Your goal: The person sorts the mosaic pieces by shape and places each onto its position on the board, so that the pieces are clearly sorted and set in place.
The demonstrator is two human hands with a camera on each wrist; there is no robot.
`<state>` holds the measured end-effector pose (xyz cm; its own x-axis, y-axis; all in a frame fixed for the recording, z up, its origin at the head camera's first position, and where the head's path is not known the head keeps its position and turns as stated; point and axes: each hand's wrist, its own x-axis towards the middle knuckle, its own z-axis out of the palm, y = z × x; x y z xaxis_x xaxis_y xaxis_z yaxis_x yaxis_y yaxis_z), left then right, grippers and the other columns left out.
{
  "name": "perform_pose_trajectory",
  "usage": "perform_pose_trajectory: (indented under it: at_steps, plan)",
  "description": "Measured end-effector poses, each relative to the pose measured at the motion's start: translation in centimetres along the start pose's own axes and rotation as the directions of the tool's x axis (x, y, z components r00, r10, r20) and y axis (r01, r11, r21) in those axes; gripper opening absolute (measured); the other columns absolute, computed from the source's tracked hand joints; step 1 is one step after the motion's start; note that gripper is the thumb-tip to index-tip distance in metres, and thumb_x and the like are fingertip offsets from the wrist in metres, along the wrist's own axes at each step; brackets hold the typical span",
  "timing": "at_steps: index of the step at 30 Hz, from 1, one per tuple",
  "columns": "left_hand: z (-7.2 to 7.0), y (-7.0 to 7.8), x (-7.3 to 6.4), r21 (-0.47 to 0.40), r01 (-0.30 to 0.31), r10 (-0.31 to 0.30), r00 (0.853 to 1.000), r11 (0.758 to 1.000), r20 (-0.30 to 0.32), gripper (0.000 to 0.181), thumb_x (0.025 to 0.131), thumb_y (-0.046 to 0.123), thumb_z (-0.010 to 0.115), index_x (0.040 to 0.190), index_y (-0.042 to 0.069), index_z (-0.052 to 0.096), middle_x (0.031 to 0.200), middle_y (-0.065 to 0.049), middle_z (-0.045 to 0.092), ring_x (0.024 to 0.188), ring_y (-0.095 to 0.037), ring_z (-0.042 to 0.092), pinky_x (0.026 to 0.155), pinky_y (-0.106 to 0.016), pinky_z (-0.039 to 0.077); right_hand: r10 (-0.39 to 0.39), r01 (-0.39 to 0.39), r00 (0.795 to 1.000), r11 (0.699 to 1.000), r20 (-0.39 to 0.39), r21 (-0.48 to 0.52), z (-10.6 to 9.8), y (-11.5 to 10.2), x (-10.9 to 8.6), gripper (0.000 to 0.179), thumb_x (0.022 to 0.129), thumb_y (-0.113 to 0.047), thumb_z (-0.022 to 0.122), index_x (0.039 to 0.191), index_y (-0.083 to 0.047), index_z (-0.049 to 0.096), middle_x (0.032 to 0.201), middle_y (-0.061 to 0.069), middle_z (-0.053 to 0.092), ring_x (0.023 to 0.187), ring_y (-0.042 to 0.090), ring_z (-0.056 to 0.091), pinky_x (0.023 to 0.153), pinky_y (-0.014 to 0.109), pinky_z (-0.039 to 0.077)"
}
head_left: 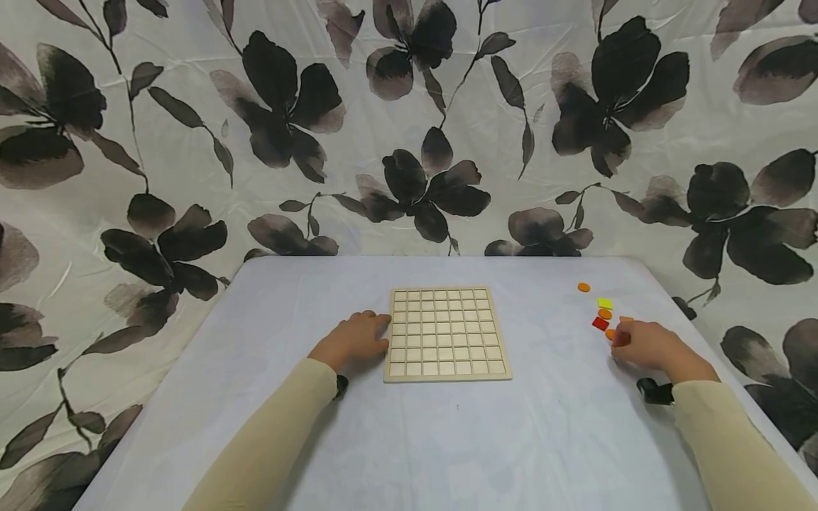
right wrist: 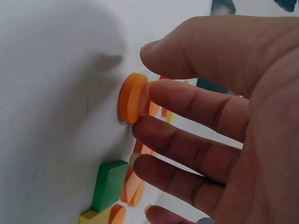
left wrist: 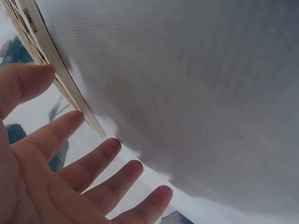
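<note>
A pale wooden board with a grid of square recesses lies on the white table. At its left edge is my left hand, fingers spread, with the index fingertip right at the side of the board in the left wrist view. My right hand is low among small coloured pieces at the right. In the right wrist view its index and middle fingertips are at an orange disc, while the thumb stands apart from it. A green block and a yellow block lie below those fingers.
Beyond the right hand lie a red square, a yellow square and an orange round piece. Another orange disc sits farther back. A floral cloth hangs behind the table.
</note>
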<state>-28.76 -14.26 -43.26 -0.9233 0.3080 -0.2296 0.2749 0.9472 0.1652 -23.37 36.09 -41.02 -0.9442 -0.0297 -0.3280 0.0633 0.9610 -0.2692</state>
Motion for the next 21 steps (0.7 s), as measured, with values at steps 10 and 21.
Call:
perform_pose_trajectory:
  at_steps: [10, 21]
  plan:
    - [0.1, -0.3, 0.0, -0.048, 0.011, -0.009, 1.0, 0.999, 0.028, 0.058, 0.095, 0.035, 0.049, 0.149, 0.015, 0.04, 0.152, -0.015, 0.038, 0.141, -0.037, 0.035, 0.111, -0.055, 0.035, 0.035, -0.035, 0.999, 0.999, -0.009, -0.003, 0.7, 0.1, 0.4, 0.023, 0.086, -0.019, 0.067, 0.1, -0.002, 0.061, 0.09, 0.013, 0.06, 0.08, 0.026, 0.051, 0.066, 0.033, 0.045]
    - [0.3, -0.5, 0.1, -0.05, 0.007, -0.005, 0.999, 0.999, 0.04, 0.058, 0.095, 0.035, 0.048, 0.15, 0.02, 0.038, 0.154, -0.015, 0.036, 0.142, -0.036, 0.034, 0.113, -0.054, 0.034, 0.032, -0.032, 0.999, 0.999, -0.03, -0.002, 1.1, -0.3, 0.7, 0.026, 0.085, -0.019, 0.068, 0.102, -0.002, 0.059, 0.091, 0.013, 0.06, 0.081, 0.027, 0.051, 0.067, 0.035, 0.044]
